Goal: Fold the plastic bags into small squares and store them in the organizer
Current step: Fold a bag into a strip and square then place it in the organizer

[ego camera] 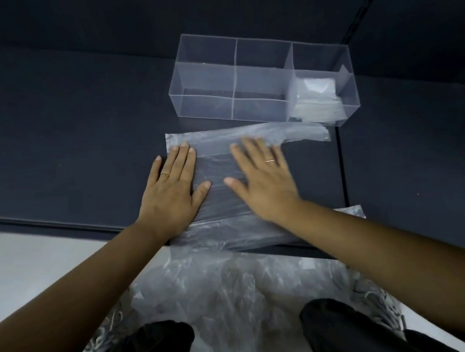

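A clear plastic bag (219,149) lies flat on the dark mat, its handles stretching to the right. My left hand (170,190) presses flat on the bag's left edge with fingers spread. My right hand (264,179) lies flat on the bag's middle, palm down and slightly blurred. Behind the bag stands a transparent organizer (207,80) with several compartments. Folded clear bags (316,98) fill its right-hand compartment; the other compartments look empty.
A heap of crumpled clear bags (232,289) rests on my lap at the mat's near edge. The dark mat (75,130) spreads wide to the left, a dark wall rises behind, and pale floor (28,262) shows at lower left.
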{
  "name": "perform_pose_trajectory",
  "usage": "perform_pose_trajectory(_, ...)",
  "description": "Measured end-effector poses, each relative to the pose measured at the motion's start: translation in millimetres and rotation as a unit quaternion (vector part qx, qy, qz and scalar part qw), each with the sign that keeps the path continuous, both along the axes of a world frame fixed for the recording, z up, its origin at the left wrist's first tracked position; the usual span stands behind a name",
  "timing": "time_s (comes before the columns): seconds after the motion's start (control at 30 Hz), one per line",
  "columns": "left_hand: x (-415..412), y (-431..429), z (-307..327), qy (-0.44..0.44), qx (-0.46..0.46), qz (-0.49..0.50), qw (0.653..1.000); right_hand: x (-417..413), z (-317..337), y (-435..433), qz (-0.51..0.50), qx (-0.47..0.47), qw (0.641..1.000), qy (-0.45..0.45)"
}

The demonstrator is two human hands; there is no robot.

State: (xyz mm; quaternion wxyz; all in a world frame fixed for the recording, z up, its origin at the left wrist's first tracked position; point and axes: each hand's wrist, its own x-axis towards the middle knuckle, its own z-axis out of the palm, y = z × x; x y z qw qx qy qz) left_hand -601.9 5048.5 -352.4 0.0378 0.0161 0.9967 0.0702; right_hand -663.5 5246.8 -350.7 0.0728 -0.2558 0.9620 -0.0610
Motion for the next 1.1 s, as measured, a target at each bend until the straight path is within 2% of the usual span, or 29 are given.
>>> perform_pose_trajectory(0.2, 11, -6, 3, -0.006, -0.003, 0.007, 1.0, -3, 3, 89, -0.124, 0.012, 0.991, 0.053)
perform_pose_trajectory(0.3, 32, -8, 13, 0.047, 0.029, -0.032, 0.998, 3, 13, 104, -0.147, -0.002, 0.985, 0.086)
perform_pose_trajectory(0.4, 71, -14, 18, 0.073, 0.111, -0.181, 0.974, 19, 32, 87, -0.088, -0.102, 0.987, 0.083)
perform_pose_trajectory(0.47, 95, -17, 17, 0.053, 0.097, -0.253, 0.961, 42, 42, 63, 0.005, -0.173, 0.985, 0.0)
perform_pose_trajectory(0.53, 106, -20, 14, 0.059, 0.066, -0.281, 0.956, 71, 43, 37, 0.127, -0.179, 0.971, -0.093)
perform_pose_trajectory(0.57, 107, -20, 14, 0.073, 0.065, -0.277, 0.956, 83, 40, 26, 0.177, -0.164, 0.963, -0.118)
perform_pose_trajectory(0.63, 104, -18, 19, 0.107, 0.102, -0.258, 0.955, 100, 32, 10, 0.229, -0.131, 0.958, -0.114)
perform_pose_trajectory(0.7, 100, -12, 29, 0.129, 0.14, -0.242, 0.951, 108, 28, 0, 0.211, -0.112, 0.969, -0.068)
perform_pose_trajectory(0.8, 94, -6, 43, 0.106, 0.179, -0.205, 0.957, 105, 28, 4, 0.141, -0.17, 0.975, 0.018)
perform_pose_trajectory(0.9, 88, -9, 65, 0.034, 0.289, -0.056, 0.955, 96, 35, 29, 0.124, -0.21, 0.968, 0.065)
perform_pose_trajectory(1.0, 82, -24, 80, -0.03, 0.394, 0.071, 0.916, 85, 52, 64, 0.086, -0.193, 0.977, 0.014)
perform_pose_trajectory(1.1, 75, -42, 89, -0.088, 0.442, 0.101, 0.887, 72, 72, 102, 0.04, -0.19, 0.972, -0.133)
